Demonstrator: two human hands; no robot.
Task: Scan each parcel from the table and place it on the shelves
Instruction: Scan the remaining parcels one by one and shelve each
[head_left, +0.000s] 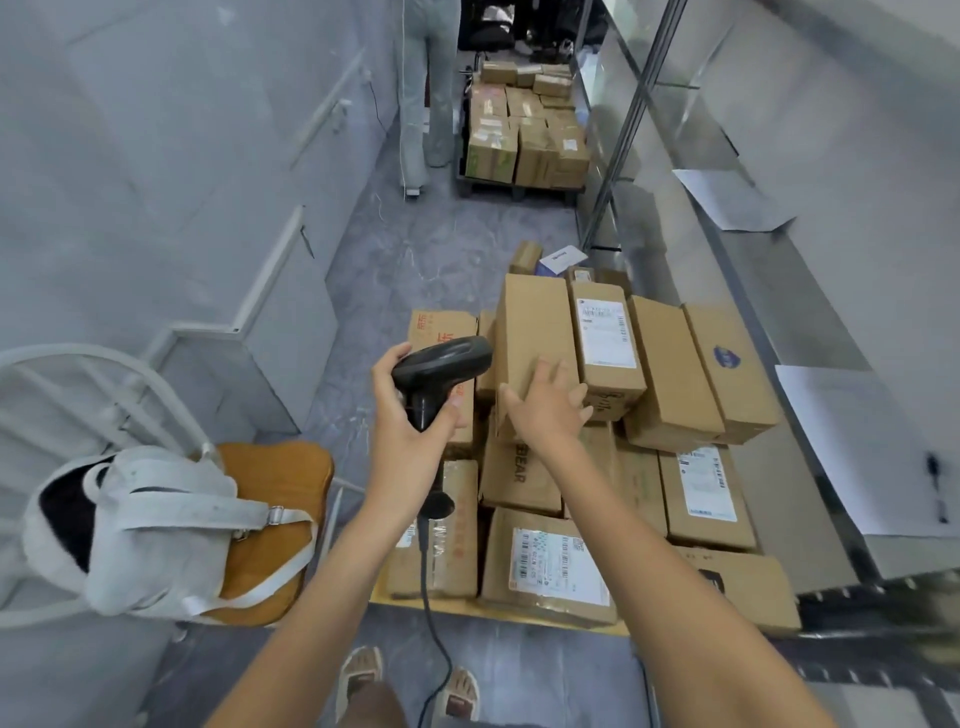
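Nearest the camera: two sandalled feet (405, 686) on the grey floor, scanner cable (434, 613) dropping between them.

Left hand (410, 415) was clenched round the grip of a black handheld scanner (441, 371), thumb on the left side, fingers wrapped across the front. Scanner head pointed right, toward the right hand.

Right hand (545, 405) lay palm-down, fingers spread and nearly straight, on the near end of a long plain cardboard parcel (532, 332). Fingers rested on top, thumb at the left edge; not curled round it. That parcel sat on top of the pile, directly under and beyond the right hand.

Under both forearms: more parcels packed on a low yellow-edged table (493, 610). A labelled box (556, 566) lay below the right forearm, a taped box (441, 535) under the left wrist. Just right of the right hand: a narrow labelled parcel (605, 338), then two plain brown ones further right.

Left of the left arm: a chair with an orange seat (291, 478), grey-white bag (156, 525) on it.

Right of the right arm: metal shelving (779, 322) with white sheets (727, 200) on it.

Far beyond the hands: a second stack of boxes (524, 130), a person's legs (426, 88) just left of it.
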